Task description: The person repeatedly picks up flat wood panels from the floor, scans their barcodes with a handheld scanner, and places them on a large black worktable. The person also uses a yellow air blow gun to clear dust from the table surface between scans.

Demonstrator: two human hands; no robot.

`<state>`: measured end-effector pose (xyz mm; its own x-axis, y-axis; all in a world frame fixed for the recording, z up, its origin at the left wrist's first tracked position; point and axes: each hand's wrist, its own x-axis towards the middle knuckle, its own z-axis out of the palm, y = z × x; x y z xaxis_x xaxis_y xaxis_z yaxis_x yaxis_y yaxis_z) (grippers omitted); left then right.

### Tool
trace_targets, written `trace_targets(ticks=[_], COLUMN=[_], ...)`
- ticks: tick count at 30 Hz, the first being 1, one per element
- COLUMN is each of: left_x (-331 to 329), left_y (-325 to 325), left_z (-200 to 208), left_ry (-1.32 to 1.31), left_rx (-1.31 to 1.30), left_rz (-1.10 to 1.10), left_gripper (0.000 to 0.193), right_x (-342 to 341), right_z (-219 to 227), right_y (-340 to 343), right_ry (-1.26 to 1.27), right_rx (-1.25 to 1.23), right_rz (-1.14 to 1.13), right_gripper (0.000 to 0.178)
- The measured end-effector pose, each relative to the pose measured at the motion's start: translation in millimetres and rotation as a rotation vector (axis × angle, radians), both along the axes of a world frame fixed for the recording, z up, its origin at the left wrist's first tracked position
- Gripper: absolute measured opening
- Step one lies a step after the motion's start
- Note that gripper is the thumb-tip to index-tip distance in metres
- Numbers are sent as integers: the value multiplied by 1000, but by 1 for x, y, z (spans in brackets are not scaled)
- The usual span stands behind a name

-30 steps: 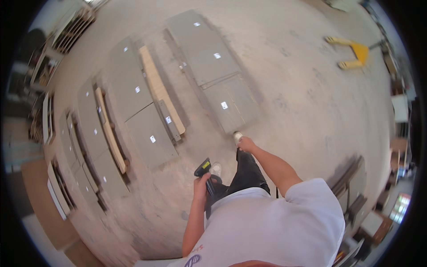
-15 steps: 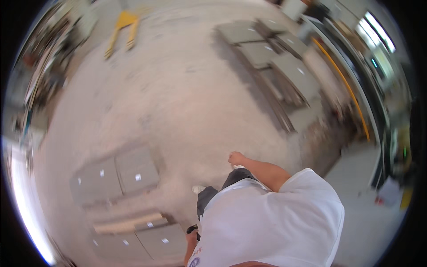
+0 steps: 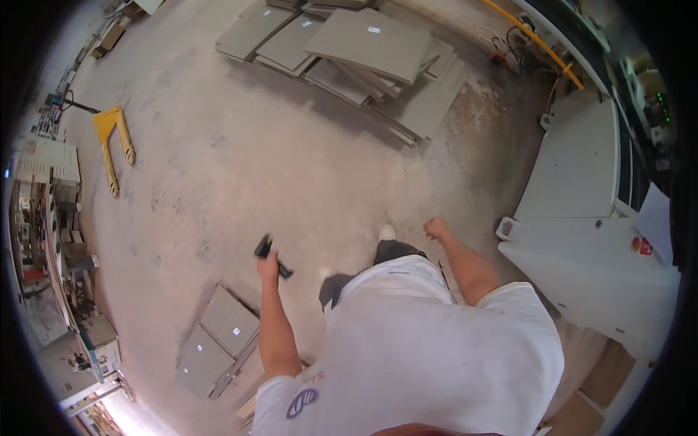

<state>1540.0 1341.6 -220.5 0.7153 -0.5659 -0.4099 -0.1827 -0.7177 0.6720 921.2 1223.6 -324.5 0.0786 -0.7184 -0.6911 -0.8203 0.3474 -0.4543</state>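
Observation:
My left hand (image 3: pixel 267 266) is out in front on the left, wrapped round the grip of a black, pistol-shaped handheld scanner (image 3: pixel 263 245). The scanner's head points up and away, and its handle end sticks out below my fingers. Over the floor to the right hangs my right hand (image 3: pixel 435 229), its fingers curled in loosely with nothing seen in them. Neither hand touches any of the panels around me. Nearest to my left arm are grey flat panels (image 3: pixel 231 320) with small white labels, lying low on the floor.
Stacks of grey labelled panels (image 3: pixel 367 42) lie ahead, one tilted on top. A yellow pallet jack (image 3: pixel 115 134) stands far left, near cluttered shelving (image 3: pixel 54 254). Close on the right is a white machine cabinet (image 3: pixel 589 269), with a yellow bar (image 3: pixel 534 40) beyond it.
My view has turned right and I have stepped on. My left hand has swung forward with the scanner, and my right hand has moved out to the right.

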Motion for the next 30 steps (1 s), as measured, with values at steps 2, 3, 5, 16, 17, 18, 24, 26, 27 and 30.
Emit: trace_targets(ticks=[2,3,5,16,17,18,24,26,27,30], left_x=[-67,-95,-155,-240,-239,-233,-151,-128,-123,-110], left_y=[-101,-133,-187,-529,-568,-607,-795,-840,-860,-913], left_z=[41,48,66,24,24,15,-35,-41,-39,-45], left_ry=[-59,-49,-35,-126,-128,-173,-381,-380,-423,-550], left_rx=[51,38,-6,101,127,147,341,330,323,289], left_rz=[-247,-336,-489,-883,-893,-887,-796,-785,-792,-829], left_gripper=[53,50,46,60,62,62,57,54,54,55], right_x=[-30,-38,-54,-56,-49,-37,10,-15,-34,-70], right_z=[25,41,68,55,56,66,140,131,118,83], right_y=[-22,-32,-53,27,37,42,-94,-153,-177,-309], right_ry=[7,-64,-194,-297,-260,-242,-182,-145,-116,54], right_rx=[51,20,-54,217,297,371,479,318,210,135], right_rz=[-315,-453,-728,-1448,-1564,-1652,-1403,-1199,-1068,-825], right_gripper=[20,19,18,25,24,24,22,24,26,29])
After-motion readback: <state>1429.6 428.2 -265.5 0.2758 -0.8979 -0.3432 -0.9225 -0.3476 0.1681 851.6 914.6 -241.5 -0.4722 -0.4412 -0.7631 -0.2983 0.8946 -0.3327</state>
